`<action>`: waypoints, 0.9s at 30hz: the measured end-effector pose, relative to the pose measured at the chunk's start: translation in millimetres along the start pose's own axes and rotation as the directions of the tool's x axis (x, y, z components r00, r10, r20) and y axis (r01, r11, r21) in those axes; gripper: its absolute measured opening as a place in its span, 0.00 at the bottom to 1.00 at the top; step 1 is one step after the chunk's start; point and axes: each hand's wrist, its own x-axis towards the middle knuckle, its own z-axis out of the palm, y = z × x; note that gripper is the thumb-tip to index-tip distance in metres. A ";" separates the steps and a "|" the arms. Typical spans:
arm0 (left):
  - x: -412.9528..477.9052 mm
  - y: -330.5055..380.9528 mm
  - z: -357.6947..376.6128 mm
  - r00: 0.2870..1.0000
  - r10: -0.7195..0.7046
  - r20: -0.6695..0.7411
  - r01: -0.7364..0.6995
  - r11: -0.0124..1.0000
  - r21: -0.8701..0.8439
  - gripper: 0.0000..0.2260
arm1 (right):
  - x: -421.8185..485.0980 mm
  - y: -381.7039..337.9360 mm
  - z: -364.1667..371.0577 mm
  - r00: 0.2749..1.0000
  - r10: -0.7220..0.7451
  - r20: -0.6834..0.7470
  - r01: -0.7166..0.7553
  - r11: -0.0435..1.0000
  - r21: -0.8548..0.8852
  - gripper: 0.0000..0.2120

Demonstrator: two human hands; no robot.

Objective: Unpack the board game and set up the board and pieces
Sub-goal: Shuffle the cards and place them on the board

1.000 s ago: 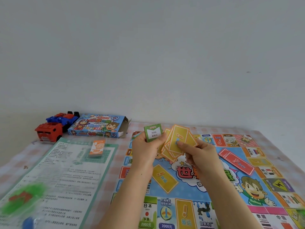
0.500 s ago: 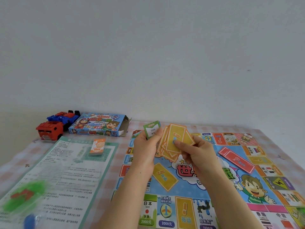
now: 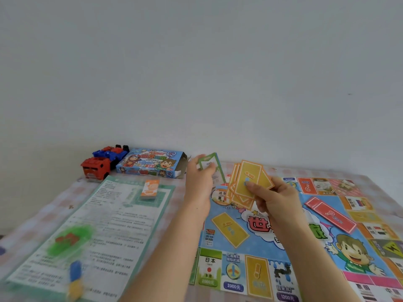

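The colourful game board (image 3: pixel 290 243) lies flat on the table at the right. My left hand (image 3: pixel 199 182) holds a small stack of green money cards (image 3: pixel 208 163) above the board's far left corner. My right hand (image 3: pixel 275 199) grips a fanned bunch of yellow cards (image 3: pixel 247 182) over the board. A stack of red cards (image 3: pixel 330 214) lies on the board's red slot. The printed yellow card slot (image 3: pixel 230 229) shows at the board's middle left. The open game box (image 3: pixel 152 163) lies at the back.
A printed instruction sheet (image 3: pixel 104 232) covers the table's left side, with a small orange card stack (image 3: pixel 150 189) on it and blurred green, red and blue pieces (image 3: pixel 67 240) nearer me. Red and blue toy trucks (image 3: pixel 102 162) stand beside the box.
My hands have come apart: the left hand carried the green cards away to the left, and the right hand kept the yellow fan. The camera view shifted a little.
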 end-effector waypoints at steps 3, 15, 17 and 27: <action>-0.1 16.9 -17.7 0.995 0.103 -0.004 -0.101 0.982 0.157 0.16 | -0.7 0.4 1.7 1.000 -0.014 0.009 0.014 0.999 -0.039 0.04; -28.8 34.5 -115.1 0.993 0.063 0.097 -0.114 0.684 0.721 0.14 | -12.3 -13.9 14.3 0.994 -0.058 0.087 0.079 0.962 -0.260 0.05; -31.4 35.8 -122.5 0.994 0.059 0.091 -0.107 0.657 0.746 0.14 | -13.6 -18.4 15.4 0.993 -0.067 0.098 0.091 0.960 -0.263 0.05; -35.0 44.9 -154.2 0.992 0.112 0.052 -0.107 0.574 0.812 0.13 | -30.0 -22.2 18.7 0.991 -0.043 0.129 0.085 0.939 -0.334 0.03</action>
